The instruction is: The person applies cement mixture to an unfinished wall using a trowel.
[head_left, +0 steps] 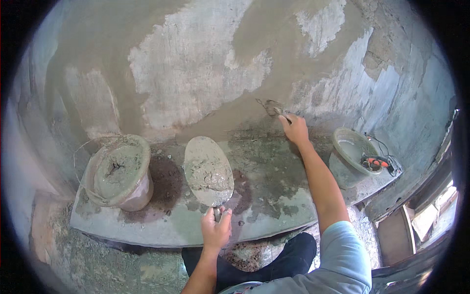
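My left hand (217, 229) is closed round the short handle of an oval mortar scoop (209, 169), which carries wet grey mortar on its flat face above the ledge. My right arm reaches out to the wall, and my right hand (295, 129) grips a small trowel (272, 108) by its handle. Mortar smears the trowel's blade, which is at the lower part of the wall (181, 68); whether it touches the surface I cannot tell. Darker, damp-looking mortar patches cover part of the wall around pale bare areas.
On the left of the stone-like ledge (191, 225) stands a bucket (139, 196) filled with mortar, its wire handle leaning out. A second bucket (342, 169) at the right holds greyish liquid. An orange-and-black tool (377, 162) with a cable lies by its rim. Wet stains and crumbs spot the ledge.
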Tool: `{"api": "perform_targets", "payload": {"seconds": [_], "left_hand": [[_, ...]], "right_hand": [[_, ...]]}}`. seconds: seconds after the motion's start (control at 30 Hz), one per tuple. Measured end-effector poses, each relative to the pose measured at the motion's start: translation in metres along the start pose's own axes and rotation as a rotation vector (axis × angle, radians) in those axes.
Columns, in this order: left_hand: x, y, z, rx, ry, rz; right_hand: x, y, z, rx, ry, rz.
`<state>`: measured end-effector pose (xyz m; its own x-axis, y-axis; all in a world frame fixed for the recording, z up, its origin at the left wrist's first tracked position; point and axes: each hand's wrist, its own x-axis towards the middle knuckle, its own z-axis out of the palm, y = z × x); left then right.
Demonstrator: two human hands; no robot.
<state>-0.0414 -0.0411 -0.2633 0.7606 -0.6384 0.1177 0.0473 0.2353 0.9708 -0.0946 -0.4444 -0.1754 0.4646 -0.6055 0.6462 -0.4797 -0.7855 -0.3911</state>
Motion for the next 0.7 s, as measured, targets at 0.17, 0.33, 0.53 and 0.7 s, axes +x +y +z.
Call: {"api": "perform_targets", "payload": {"seconds": [0.17, 0.33, 0.53, 0.7], "left_hand": [[-0.001, 0.006, 0.004, -0.044, -0.023, -0.051], [-0.002, 0.005, 0.003, -0.034, -0.008, -0.07], [0.0, 0.003, 0.003, -0.021, 0.003, -0.056], [-0.002, 0.008, 0.004, -0.041, 0.011, -0.095]], "right_hand": [[-0.006, 0.035, 0.015, 0.27, 0.214, 0.086], [0.003, 0.019, 0.027, 0.467, 0.075, 0.148], [-0.012, -0.025, 0.055, 0.097, -0.153, -0.103], [-0.012, -0.032, 0.045, 0.042, -0.077, -0.221]]}}
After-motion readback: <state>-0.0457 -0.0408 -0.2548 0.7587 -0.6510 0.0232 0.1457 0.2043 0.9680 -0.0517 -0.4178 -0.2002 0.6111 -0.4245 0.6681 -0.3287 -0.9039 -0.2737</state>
